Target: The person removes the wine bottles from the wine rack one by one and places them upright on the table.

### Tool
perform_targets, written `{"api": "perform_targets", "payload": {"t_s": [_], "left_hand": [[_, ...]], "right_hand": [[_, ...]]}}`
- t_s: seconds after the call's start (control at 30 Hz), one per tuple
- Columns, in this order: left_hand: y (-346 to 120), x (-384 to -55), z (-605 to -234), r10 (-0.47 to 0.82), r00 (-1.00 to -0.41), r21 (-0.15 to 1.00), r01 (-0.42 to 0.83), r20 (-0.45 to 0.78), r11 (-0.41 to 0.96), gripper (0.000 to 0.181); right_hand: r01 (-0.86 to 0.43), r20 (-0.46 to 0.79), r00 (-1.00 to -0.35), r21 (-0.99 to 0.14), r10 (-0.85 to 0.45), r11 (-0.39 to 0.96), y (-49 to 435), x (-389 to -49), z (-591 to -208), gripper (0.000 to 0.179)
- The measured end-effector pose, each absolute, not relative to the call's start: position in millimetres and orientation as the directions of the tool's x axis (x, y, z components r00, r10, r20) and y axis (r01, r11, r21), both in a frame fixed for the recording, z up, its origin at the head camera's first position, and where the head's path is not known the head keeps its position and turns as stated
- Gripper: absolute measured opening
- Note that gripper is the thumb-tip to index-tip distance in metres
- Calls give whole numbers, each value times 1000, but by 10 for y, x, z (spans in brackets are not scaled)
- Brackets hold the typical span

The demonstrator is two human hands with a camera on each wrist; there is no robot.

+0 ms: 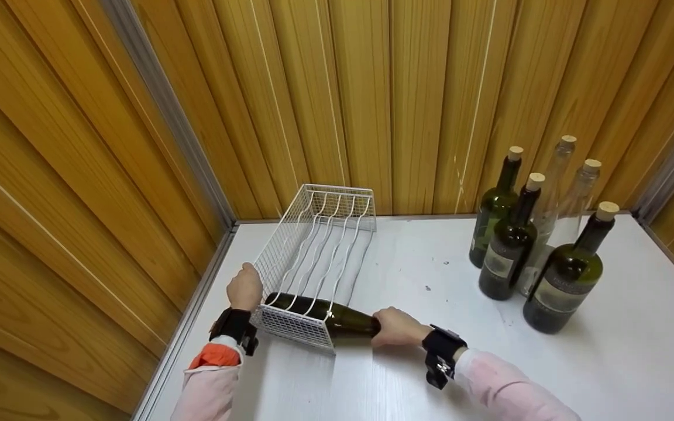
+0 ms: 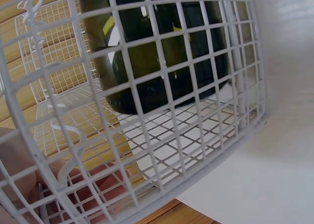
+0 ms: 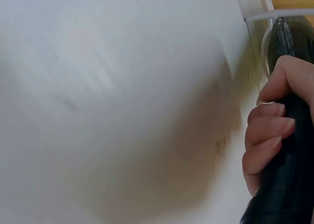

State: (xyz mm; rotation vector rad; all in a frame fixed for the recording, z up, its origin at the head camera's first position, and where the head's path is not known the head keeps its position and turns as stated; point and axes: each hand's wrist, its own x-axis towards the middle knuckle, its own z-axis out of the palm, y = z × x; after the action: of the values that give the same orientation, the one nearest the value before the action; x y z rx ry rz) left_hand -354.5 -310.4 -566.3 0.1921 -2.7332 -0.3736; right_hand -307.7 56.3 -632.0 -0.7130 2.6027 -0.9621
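A white wire rack (image 1: 337, 248) with wavy bars lies at the left of the table, its long side running toward the back wall. In its nearest slot lies a dark green wine bottle (image 1: 348, 321), the base end inside and the neck sticking out to the right. My right hand (image 1: 395, 327) grips the neck end; its curled fingers (image 3: 265, 131) show in the right wrist view. At the near left corner, my left hand (image 1: 245, 289) holds the rack's mesh side. Through the mesh, the left wrist view shows the bottle's base (image 2: 162, 62).
On the right stand several corked bottles: dark green ones (image 1: 565, 280) with labels and clear glass ones (image 1: 577, 193) behind. Wood-look panel walls (image 1: 419, 105) rise at the back and left of the white table (image 1: 430, 275). A metal rail (image 1: 196, 304) runs along the left edge.
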Motion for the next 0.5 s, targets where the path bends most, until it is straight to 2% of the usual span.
{"api": "perform_targets", "payload": {"t_s": [0.03,0.1,0.13,0.2,0.27,0.37,0.5], "left_hand": [[-3146,-3581,-5743,-168,-909,275,-62,380,959,19],[-3014,-3393,-5455,-173,-921,279,-74,348,958,17],[-3022,-3395,-5454,-171,-920,273,-74,352,959,18],[-3198,-3602,-5763,-149,-912,254,-52,382,966,23],[-3253,-3701,-5882,-159,-917,250,-68,366,966,23],[-3360,-3862,-6139,-164,-915,243,-75,369,967,23],[-3018,-3413,-5517,-182,-928,269,-95,324,959,13]], "right_hand": [[-359,-84,-839,-657,-538,663,601,-3122,-6395,19],[-356,-81,-838,-669,-540,653,655,-3075,-6283,17],[-353,-86,-835,-674,-543,649,681,-3045,-6208,17],[-345,-97,-830,-683,-549,644,721,-2954,-5999,16],[-347,-102,-827,-680,-553,645,760,-2858,-5793,15],[-364,-97,-819,-673,-565,644,844,-2854,-5786,14],[-365,-96,-816,-680,-570,636,958,-2834,-5790,15]]}}
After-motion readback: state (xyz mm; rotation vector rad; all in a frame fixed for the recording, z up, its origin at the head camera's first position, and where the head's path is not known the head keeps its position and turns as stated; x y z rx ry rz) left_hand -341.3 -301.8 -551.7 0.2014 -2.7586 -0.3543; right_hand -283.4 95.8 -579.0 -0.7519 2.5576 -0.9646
